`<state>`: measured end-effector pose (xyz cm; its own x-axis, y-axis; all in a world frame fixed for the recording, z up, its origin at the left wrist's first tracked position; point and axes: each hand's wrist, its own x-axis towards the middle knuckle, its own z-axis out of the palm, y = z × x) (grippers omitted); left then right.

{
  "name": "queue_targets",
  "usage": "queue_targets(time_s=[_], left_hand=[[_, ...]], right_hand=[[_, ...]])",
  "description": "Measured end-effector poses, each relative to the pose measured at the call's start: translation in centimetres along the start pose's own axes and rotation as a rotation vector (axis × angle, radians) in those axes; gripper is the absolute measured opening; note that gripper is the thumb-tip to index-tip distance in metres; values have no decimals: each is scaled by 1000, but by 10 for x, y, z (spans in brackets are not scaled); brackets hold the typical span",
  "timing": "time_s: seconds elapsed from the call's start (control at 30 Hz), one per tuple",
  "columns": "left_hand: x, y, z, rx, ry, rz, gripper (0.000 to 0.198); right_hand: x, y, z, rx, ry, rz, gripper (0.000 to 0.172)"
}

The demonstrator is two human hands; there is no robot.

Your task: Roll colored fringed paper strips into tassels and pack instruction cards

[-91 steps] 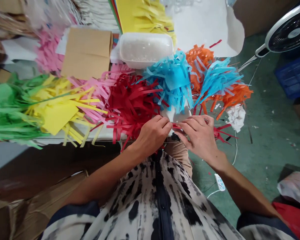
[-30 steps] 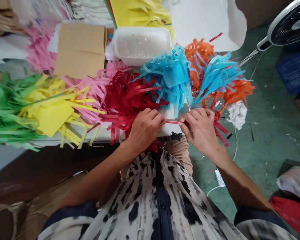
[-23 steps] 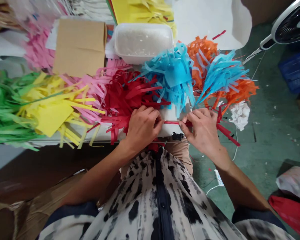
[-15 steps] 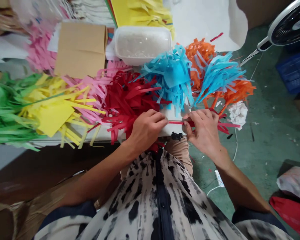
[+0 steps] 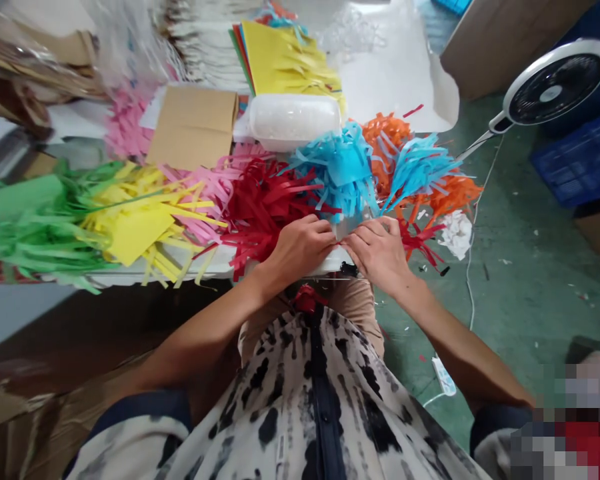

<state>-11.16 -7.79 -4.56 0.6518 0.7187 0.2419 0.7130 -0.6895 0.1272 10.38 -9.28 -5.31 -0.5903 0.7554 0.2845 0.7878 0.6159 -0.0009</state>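
Note:
Close together at the table's front edge, both my hands pinch a red paper tassel point(image 5: 424, 241). Its loose fringe sticks out to the right, past the knuckles of my right hand point(image 5: 380, 252). My left hand point(image 5: 303, 248) is closed on the thin twisted end, most of which the fingers hide. Just left of that hand lies a heap of red fringed paper point(image 5: 267, 203). Beyond my fingers sit a blue fringed bundle point(image 5: 345, 167) and a second blue bundle point(image 5: 423, 170). A small black clip point(image 5: 349, 269) lies below my right fingers.
Yellow point(image 5: 140, 227), green point(image 5: 45, 220) and orange fringe point(image 5: 453, 192) line the table. Behind them are a white plastic tub point(image 5: 295, 122), brown cardboard point(image 5: 193, 127) and yellow sheets point(image 5: 285, 63). A fan point(image 5: 555, 87) and blue crate point(image 5: 580, 157) stand right.
My right hand has come in towards my left, and the red stretch between them has shortened. The tassel's fringe has shifted left with it. The camera view has also shifted.

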Motion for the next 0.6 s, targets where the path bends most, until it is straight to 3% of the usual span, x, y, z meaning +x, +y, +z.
queue_targets(time_s=[0.2,0.3,0.37,0.43,0.5,0.6], left_hand=[[0,5,-5,68,-38,109,21],[-7,17,-17,-70,21,-27,22],[-12,23,-28,-396,101,-238,24],[-16,28,-42,-867,119,-425,32],[-19,31,-55,-1305,49,-535,38],[-24,35,-70,-1707,-49,-657,34]], right_hand=[[5,-3,-6,-53,32,-27,30],[2,-6,-17,-61,83,-47,25],[-3,-6,-26,-60,196,-69,18],[-8,-6,-36,-57,354,-77,17],[-11,-6,-46,-49,474,-59,25],[-11,-9,-58,-43,530,-33,28]])
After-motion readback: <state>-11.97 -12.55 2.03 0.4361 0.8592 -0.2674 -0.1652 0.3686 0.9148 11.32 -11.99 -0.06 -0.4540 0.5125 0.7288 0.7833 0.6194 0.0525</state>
